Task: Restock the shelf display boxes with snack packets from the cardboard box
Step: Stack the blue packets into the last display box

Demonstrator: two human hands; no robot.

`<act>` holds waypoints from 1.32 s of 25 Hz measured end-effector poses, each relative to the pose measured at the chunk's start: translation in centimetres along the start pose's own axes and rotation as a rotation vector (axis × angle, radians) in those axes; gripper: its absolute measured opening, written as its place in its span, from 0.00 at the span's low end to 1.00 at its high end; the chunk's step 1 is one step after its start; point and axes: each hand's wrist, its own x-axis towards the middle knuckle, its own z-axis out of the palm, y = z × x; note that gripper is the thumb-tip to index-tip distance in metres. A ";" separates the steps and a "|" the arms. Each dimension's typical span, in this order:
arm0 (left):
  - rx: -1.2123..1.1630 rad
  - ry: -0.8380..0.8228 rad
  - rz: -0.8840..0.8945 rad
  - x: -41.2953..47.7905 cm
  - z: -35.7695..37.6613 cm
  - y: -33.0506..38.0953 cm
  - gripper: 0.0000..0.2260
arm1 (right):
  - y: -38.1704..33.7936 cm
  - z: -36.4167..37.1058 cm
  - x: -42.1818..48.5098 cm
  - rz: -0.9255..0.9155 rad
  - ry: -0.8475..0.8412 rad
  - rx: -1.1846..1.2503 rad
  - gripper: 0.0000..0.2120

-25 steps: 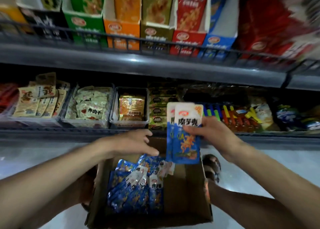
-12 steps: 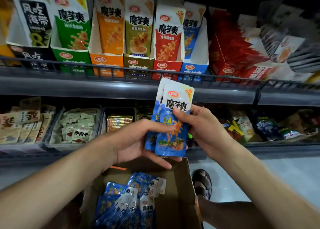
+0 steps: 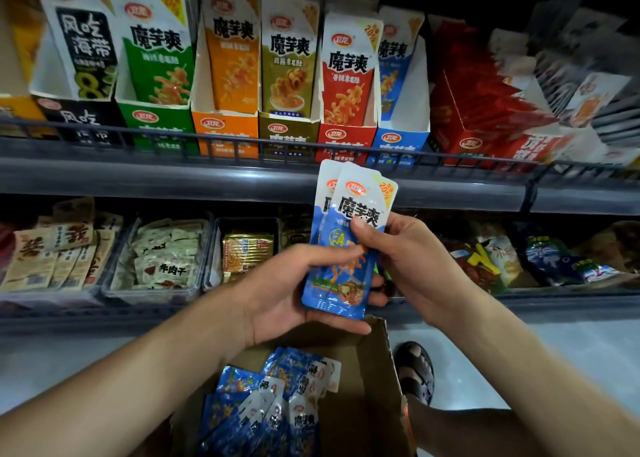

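Currently, a stack of blue snack packets (image 3: 360, 197) is being held upright just above the cardboard box (image 3: 367, 404). The left hand (image 3: 284, 294) is cupping its lower end, grip curled around it; the right hand (image 3: 415, 262) is pinching its right side. Loose packets (image 3: 270, 408) are lying inside that box. The blue display box (image 3: 396, 138) is standing on the shelf (image 3: 173, 176), well above it.

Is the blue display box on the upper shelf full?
Not full. The blue cardboard display box shows bare white inner wall; blue snack packets stand only at its back.
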 end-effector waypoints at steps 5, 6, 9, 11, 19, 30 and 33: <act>0.292 0.109 0.022 0.2 0.0 -0.6 0.11 | -0.6 -0.6 0.2 -0.161 0.258 -0.156 0.16; 0.340 0.126 0.020 0.3 0.1 -0.8 0.11 | -0.7 -0.6 0.2 -0.191 0.283 -0.172 0.18; 0.432 0.190 0.020 0.7 0.1 -1.3 0.09 | -0.3 0.0 -0.2 -0.259 0.235 -0.306 0.20; 0.467 0.227 0.019 1.0 0.1 -1.6 0.09 | 0.0 0.8 -0.6 -0.267 0.227 -0.358 0.18; 1.234 0.489 0.250 1.9 0.4 -2.2 0.14 | 0.7 1.6 -1.2 -0.307 0.301 -0.239 0.13; 1.248 0.461 0.368 1.2 0.8 -1.9 0.17 | 0.7 1.8 -0.8 -0.427 0.349 -0.167 0.07; 1.210 0.436 0.344 1.5 0.4 -1.9 0.18 | 0.6 1.9 -0.8 -0.403 0.360 -0.146 0.09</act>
